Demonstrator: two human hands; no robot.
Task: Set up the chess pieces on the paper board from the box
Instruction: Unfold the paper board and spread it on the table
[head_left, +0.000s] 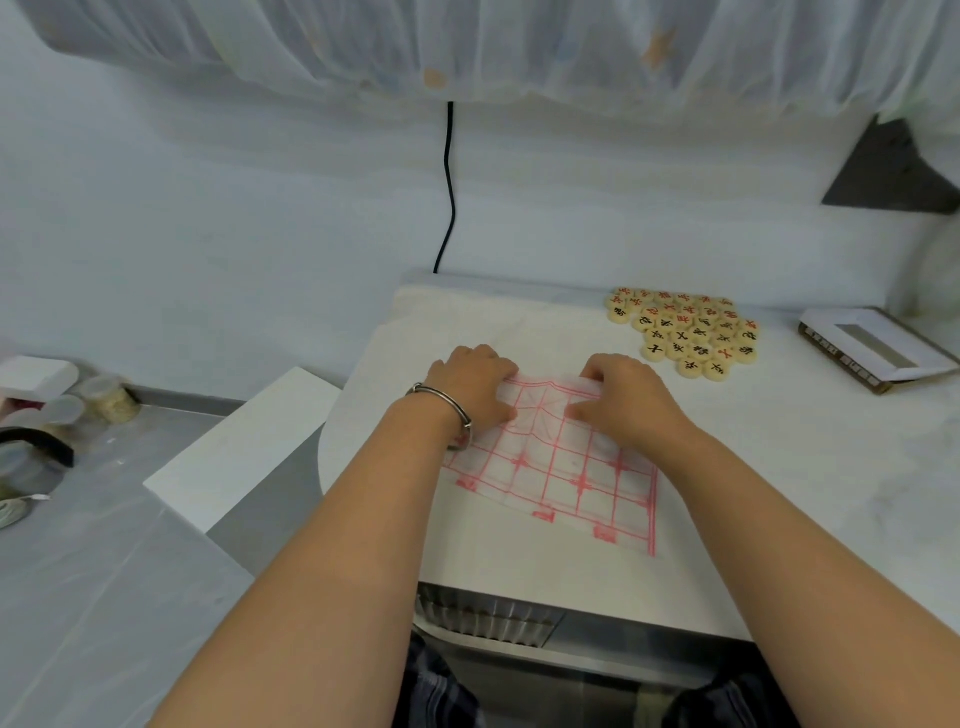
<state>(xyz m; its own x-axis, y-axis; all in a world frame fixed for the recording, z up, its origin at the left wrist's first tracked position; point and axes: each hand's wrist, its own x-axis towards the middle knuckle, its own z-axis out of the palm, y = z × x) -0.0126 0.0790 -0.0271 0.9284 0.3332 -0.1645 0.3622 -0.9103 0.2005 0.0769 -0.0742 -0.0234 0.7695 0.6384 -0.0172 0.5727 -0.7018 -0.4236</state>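
A thin paper board (571, 478) with a red grid lies partly folded on the white table (779, 467) in front of me. My left hand (475, 387), with a metal bangle on the wrist, and my right hand (626, 397) both grip the board's far folded edge, fingers curled over it. A cluster of several round cream chess pieces (683, 332) with red and black characters lies flat on the table to the far right of my hands. The open box (872, 351) sits further right, near the table's edge.
A black cable (449, 192) hangs down the wall behind the table. To the left stands a lower grey surface with a white block (244, 447), small jars (111, 400) and a dark-rimmed container (31, 457). White netting hangs overhead.
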